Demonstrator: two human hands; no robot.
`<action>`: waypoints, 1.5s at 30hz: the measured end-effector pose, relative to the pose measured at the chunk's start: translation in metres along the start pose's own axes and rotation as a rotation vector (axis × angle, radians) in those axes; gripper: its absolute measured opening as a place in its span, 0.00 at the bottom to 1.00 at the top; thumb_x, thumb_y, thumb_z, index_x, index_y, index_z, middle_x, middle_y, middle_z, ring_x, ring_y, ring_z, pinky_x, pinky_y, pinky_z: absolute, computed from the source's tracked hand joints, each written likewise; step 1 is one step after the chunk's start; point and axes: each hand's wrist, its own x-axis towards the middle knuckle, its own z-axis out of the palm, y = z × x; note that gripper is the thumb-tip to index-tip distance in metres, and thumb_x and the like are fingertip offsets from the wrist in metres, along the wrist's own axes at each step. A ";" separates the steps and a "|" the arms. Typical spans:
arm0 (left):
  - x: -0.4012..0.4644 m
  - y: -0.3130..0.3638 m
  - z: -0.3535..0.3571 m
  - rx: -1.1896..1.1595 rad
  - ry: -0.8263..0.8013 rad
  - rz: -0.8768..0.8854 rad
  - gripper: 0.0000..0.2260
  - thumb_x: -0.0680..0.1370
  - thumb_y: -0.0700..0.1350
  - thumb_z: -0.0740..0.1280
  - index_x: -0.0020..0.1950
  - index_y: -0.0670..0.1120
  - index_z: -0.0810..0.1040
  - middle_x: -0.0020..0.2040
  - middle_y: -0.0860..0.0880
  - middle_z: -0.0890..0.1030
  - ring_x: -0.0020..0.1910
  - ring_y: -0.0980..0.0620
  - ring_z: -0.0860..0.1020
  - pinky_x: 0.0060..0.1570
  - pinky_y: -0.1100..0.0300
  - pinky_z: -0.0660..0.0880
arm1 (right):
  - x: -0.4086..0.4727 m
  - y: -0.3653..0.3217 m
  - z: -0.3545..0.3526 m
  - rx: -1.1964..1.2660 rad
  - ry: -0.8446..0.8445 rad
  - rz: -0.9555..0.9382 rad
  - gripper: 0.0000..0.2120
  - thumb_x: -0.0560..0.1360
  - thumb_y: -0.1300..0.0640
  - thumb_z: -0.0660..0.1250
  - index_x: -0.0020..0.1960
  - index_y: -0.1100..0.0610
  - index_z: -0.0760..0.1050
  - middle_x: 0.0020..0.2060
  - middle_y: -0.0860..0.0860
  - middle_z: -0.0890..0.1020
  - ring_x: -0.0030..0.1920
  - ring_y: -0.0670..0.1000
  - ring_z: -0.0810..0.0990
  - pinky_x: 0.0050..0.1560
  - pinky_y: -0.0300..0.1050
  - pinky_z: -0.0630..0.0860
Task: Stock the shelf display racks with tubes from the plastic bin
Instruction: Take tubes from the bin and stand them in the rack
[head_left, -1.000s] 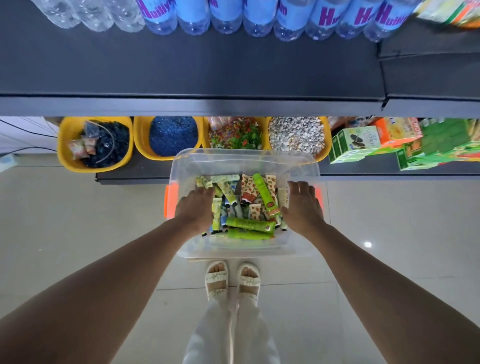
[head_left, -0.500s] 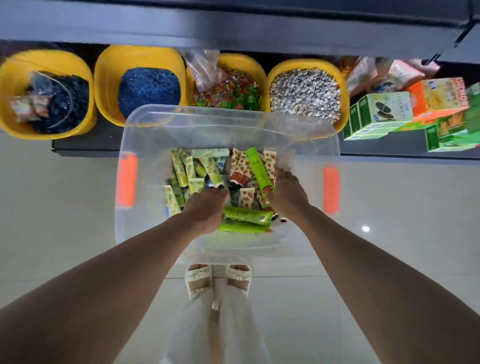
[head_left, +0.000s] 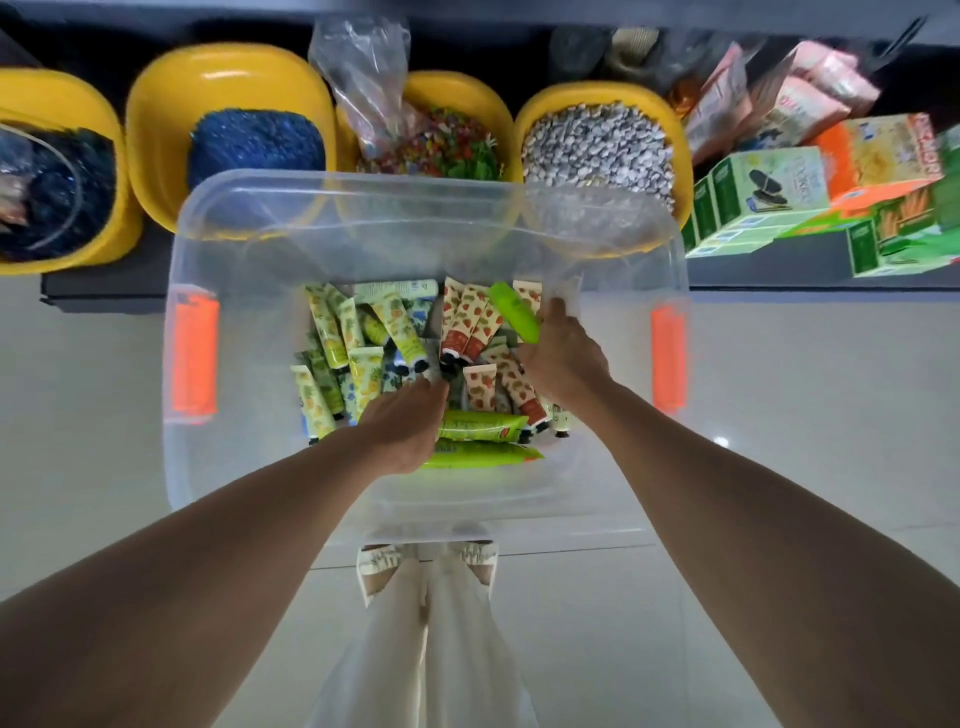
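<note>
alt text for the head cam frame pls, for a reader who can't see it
Seen from above, a person's left hand and right hand reach into a clear plastic bin of tubes on the floor, the right hand gripping a bright green tube. Yellow tubs line the shelf beyond.

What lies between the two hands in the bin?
Head view: strawberry-print tubes lie between the left hand and right hand, inside the bin.

Pale glossy tiled floor (head_left: 805, 395), low dark shelf (head_left: 769, 267), yellow tubs (head_left: 228, 78) of coloured gravel, stacked snack boxes (head_left: 769, 192)
</note>
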 end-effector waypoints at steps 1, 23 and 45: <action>-0.007 -0.001 -0.005 -0.020 -0.010 -0.011 0.16 0.78 0.37 0.61 0.65 0.41 0.62 0.52 0.43 0.74 0.53 0.44 0.75 0.45 0.53 0.69 | -0.004 0.000 -0.009 0.019 0.002 0.005 0.19 0.77 0.55 0.58 0.66 0.61 0.61 0.56 0.62 0.75 0.55 0.64 0.76 0.50 0.54 0.72; -0.305 0.043 -0.315 -0.232 0.716 -0.036 0.17 0.72 0.46 0.68 0.56 0.49 0.65 0.51 0.45 0.80 0.50 0.41 0.78 0.43 0.53 0.72 | -0.252 -0.120 -0.401 0.311 0.186 -0.330 0.12 0.68 0.57 0.75 0.49 0.54 0.77 0.45 0.51 0.80 0.24 0.43 0.76 0.26 0.35 0.71; -0.437 0.104 -0.484 -0.886 0.892 0.488 0.03 0.79 0.42 0.64 0.48 0.46 0.70 0.38 0.47 0.76 0.32 0.52 0.69 0.29 0.64 0.64 | -0.366 -0.176 -0.578 0.972 0.576 -0.601 0.09 0.75 0.67 0.67 0.54 0.60 0.74 0.44 0.57 0.81 0.37 0.50 0.80 0.44 0.46 0.79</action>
